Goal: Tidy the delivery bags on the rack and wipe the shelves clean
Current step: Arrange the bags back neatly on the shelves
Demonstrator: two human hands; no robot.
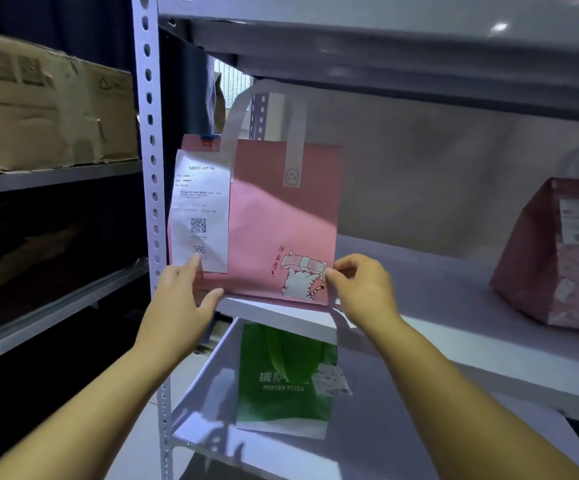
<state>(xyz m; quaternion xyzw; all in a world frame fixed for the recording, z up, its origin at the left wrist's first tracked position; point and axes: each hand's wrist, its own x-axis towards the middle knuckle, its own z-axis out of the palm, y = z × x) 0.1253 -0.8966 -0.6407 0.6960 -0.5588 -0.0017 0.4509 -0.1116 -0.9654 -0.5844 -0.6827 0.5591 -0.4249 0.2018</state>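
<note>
Left hand (184,296) lays straight fingers (191,270) on the pink bag (274,220) at its lower left corner, while right hand (361,289) pinches the lower right corner.

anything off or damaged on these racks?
The cardboard box on the left rack is dented and creased along its front. The pink bag stands at the very front lip of the shelf, with the right hand pinching its lower corner. Nothing spilled.

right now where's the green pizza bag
In the head view, the green pizza bag stands on the lower shelf by the left post, below the pink bag.
</note>
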